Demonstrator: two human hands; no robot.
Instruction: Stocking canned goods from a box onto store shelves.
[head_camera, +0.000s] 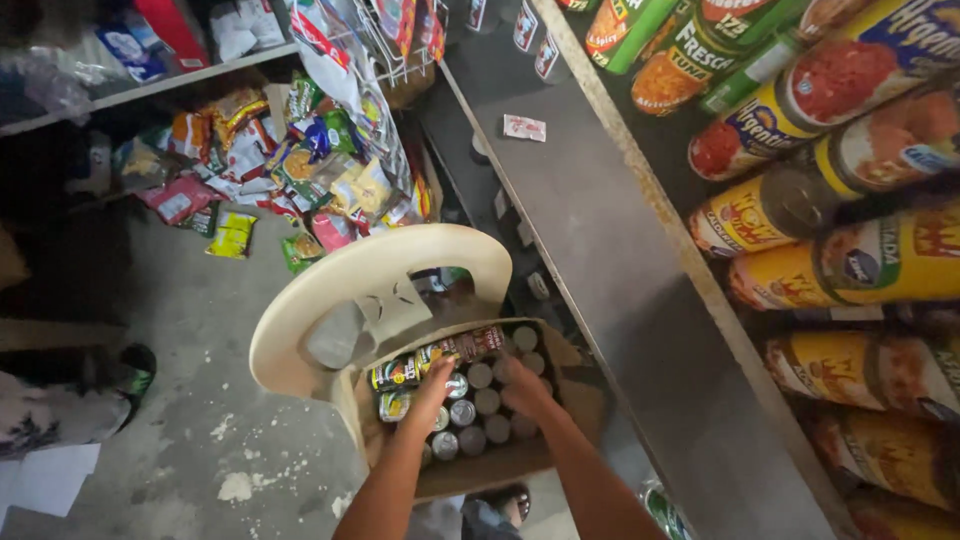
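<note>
Both hands are reaching down into an open cardboard box (560, 350) of small tin cans (478, 400). The left hand (432, 385) is curling its fingers over cans at the box's left side, and the right hand (522, 388) is pressing down on cans just to the right of it. From this angle I cannot tell whether either hand is already closing fully round a can or only touching the tops.

The cans are standing upright and packed tight beneath the fingers, silver lids showing, with a few lying on their sides along the far edge beyond the left hand. The box is sitting on a cream plastic chair (340, 290).

The cans are probably rigid, smooth and fairly heavy for their size, and slick at the lid, so gripping round the labelled wall looks surer than pinching the rim. Packed this closely, they are leaving little finger room.

To the right of the hands a grey shelf (600, 230) is running past rows of larger tins (850, 250).
</note>
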